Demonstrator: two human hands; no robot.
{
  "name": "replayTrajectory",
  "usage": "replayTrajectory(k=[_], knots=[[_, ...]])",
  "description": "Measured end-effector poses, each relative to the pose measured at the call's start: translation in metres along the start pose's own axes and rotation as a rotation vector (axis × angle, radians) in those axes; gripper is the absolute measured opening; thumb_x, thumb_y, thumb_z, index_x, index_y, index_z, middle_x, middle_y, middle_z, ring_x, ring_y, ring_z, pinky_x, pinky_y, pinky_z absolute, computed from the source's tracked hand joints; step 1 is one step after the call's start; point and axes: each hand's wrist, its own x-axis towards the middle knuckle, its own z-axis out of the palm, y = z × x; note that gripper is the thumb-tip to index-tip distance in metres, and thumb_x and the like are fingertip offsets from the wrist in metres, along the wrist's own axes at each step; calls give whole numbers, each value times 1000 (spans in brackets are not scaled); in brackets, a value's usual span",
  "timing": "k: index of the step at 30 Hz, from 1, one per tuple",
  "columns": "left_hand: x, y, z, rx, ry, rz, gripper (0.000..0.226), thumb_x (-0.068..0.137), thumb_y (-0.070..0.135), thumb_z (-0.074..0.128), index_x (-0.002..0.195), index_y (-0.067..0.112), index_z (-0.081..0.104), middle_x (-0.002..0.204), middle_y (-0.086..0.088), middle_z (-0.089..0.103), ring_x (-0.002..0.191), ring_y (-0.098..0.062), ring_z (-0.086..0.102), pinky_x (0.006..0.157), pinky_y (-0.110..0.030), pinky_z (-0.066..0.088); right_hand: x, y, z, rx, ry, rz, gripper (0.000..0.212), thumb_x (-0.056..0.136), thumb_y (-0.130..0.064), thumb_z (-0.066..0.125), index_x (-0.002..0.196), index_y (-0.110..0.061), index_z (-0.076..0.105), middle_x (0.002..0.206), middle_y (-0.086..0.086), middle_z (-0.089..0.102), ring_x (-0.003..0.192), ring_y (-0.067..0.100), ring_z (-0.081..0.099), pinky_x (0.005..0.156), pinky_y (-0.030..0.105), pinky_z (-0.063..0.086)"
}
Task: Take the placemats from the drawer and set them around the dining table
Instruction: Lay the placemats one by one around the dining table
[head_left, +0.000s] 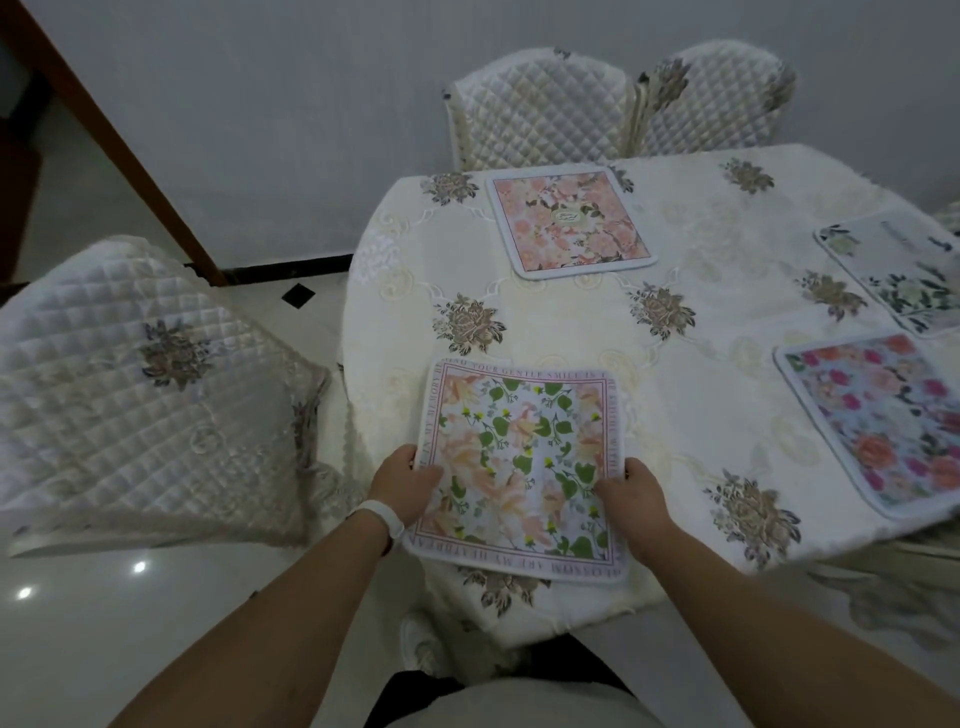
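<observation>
A square placemat with peach flowers and green leaves (519, 457) lies at the near edge of the dining table (727, 405), its near corner hanging over the rim. My left hand (402, 483) grips its left edge, thumb on top. My right hand (631, 493) holds its right edge the same way. Three other placemats lie on the table: a pink floral one (569, 221) at the far side, a white and green one (904, 270) at the far right, and a red and pink one (878, 421) at the right.
The table wears a cream embroidered cloth. A quilted chair (145, 384) stands at the left, close to the table. Two more quilted chairs (540, 109) stand against the far wall. A brown wooden frame (104, 130) slants at the upper left. The floor is glossy white.
</observation>
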Motion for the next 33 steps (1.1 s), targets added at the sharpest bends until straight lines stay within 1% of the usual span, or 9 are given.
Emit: replayTrajectory(k=[4,8,12,16,18,23,26,29,33], knots=[[-10,3,-2,-23,61,28,14,96,17,56,108,17,60,98,0,64,85,-18,61,61,-21,44,1,-15,-2,-48,-9,-89,11,90,-7,53,98,-12,57,92,9,65,79,24,64,57,30,50],[-22,1,-13,-111,167,-1,13,95,14,57,107,18,61,101,-4,67,88,-21,64,71,-28,52,8,-34,4,-89,-56,-166,10,89,-9,54,99,-12,57,89,7,65,77,23,65,57,31,53],[-47,0,-28,-188,303,-39,17,95,13,57,111,16,63,102,-2,68,85,-18,65,68,-26,53,14,-60,16,-131,-166,-264,8,91,-12,55,98,-12,56,89,6,65,74,19,65,52,28,50],[-81,-10,-44,-284,448,-86,26,93,16,58,118,16,67,106,-3,72,94,-23,69,84,-44,57,12,-83,39,-174,-307,-354,9,91,-14,56,99,-12,57,91,7,64,77,22,65,58,31,54],[-103,-18,-50,-328,558,-101,25,93,14,58,116,18,68,106,-2,72,95,-22,69,85,-44,57,7,-94,54,-211,-386,-404,10,90,-14,57,100,-11,57,91,9,63,79,23,64,61,34,55],[-157,-38,-68,-419,779,-167,11,92,13,60,99,19,67,100,-2,72,89,-22,69,82,-42,58,-22,-118,94,-297,-563,-526,11,90,-8,56,101,-5,58,90,12,62,70,18,57,54,27,46],[-187,-53,-84,-468,875,-177,12,92,13,61,90,24,65,95,-2,72,86,-24,70,80,-45,58,-51,-127,118,-312,-639,-588,11,91,-8,54,101,-7,58,87,6,62,70,15,59,52,25,44],[-216,-78,-102,-547,941,-190,11,92,12,62,90,22,66,95,-5,73,84,-27,71,79,-48,59,-82,-133,143,-324,-704,-634,14,91,-10,53,103,-13,58,89,-1,64,75,11,62,53,23,45],[-251,-120,-128,-610,995,-212,8,91,14,63,94,19,68,95,-6,74,84,-27,72,78,-51,59,-129,-137,180,-333,-789,-679,23,90,-9,54,110,-19,59,96,-2,68,82,12,67,57,24,52]])
